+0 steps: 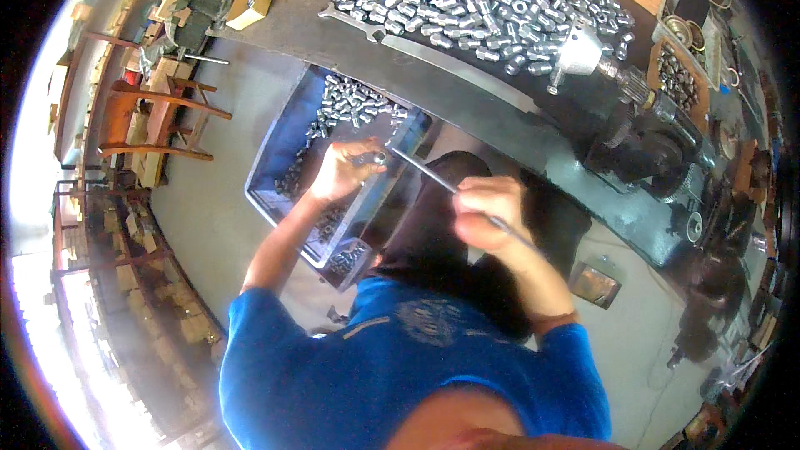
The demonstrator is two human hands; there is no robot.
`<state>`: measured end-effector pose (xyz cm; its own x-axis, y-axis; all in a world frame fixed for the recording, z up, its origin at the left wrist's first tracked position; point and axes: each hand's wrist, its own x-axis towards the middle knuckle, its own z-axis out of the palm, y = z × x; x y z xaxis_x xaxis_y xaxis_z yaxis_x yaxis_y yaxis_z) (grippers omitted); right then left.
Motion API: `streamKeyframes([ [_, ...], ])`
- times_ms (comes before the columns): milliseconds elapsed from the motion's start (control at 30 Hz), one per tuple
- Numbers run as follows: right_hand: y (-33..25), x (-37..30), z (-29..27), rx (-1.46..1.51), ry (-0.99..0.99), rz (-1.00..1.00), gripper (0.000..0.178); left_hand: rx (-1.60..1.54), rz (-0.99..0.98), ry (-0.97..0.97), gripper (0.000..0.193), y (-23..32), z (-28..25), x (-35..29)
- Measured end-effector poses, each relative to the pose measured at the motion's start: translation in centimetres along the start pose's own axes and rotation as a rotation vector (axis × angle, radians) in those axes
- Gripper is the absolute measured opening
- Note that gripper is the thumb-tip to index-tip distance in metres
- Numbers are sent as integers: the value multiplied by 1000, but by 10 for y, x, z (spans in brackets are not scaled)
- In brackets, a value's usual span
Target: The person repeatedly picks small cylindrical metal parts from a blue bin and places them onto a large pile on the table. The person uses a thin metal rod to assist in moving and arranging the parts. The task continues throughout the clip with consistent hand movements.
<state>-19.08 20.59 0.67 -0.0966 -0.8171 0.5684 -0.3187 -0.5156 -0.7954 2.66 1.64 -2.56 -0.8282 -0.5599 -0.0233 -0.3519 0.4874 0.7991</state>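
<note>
My left hand (346, 170) is closed, pinching a small shiny metal fitting (381, 157) between thumb and fingers above the edge of a blue crate (268, 148). Wrapped round a long thin metal rod (428, 172) is my right hand (492, 208), over my lap. The rod's far tip points toward the fitting, with a small gap between them. Loose silvery fittings (354, 104) lie inside the crate, and a smaller bin (364, 265) with metal pieces sits against its near end.
Across the dark workbench (533, 129) spreads a large heap of metal fittings (475, 0). A spanner (353, 25) and a flat metal bar (458, 71) lie before it. A machine (642, 133) stands at the right. On the left are a wooden chair (125, 121) and loaded shelves (137, 258).
</note>
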Motion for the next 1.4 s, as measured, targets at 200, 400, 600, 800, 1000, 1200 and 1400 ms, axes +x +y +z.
streamKeyframes([
  [200, 1, -2, 6, 39, -23, -28, 29, -117, 56, -4, 21, 9, 4, 10],
  [400, 9, 1, 22, 29, -25, 21, 35, 117, 374, -75, 28, 38, 9, 21],
  [600, 38, -11, -4, 704, 141, 306, 39, 138, 253, 32, 24, 33, -11, 30],
  [800, 38, -9, 3, 712, 116, 302, 27, -133, 204, 342, 23, 25, -53, 43],
  [1000, 42, -9, 14, 620, 56, 277, 18, -57, 338, 394, 20, 46, -65, 54],
  [1200, 58, -22, 18, 496, 107, 377, 14, 323, 340, 319, 23, 36, -69, 85],
  [1400, 49, -12, 18, 255, 61, 358, 8, 453, 286, 518, 31, 16, -105, 197],
])
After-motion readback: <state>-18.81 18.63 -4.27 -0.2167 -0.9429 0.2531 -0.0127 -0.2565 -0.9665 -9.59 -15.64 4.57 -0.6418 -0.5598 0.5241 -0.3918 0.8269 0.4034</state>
